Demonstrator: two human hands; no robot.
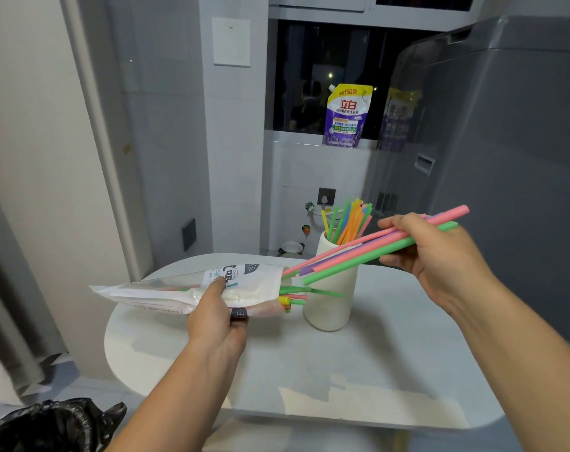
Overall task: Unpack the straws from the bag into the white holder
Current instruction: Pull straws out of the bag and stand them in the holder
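Left hand [218, 318] gripping glossy bag [166, 291], right hand [440, 252] pinching tubular straws [358, 256]

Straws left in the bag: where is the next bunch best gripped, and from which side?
Probably pinch the straw ends poking out of the bag, coming from the right along their length: they lie nearly level, and the left hand grips the bag behind them.

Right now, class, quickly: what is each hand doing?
Left hand: closed, gripping the straw bag.
Right hand: closed, holding a bunch of pink, green and purple straws.
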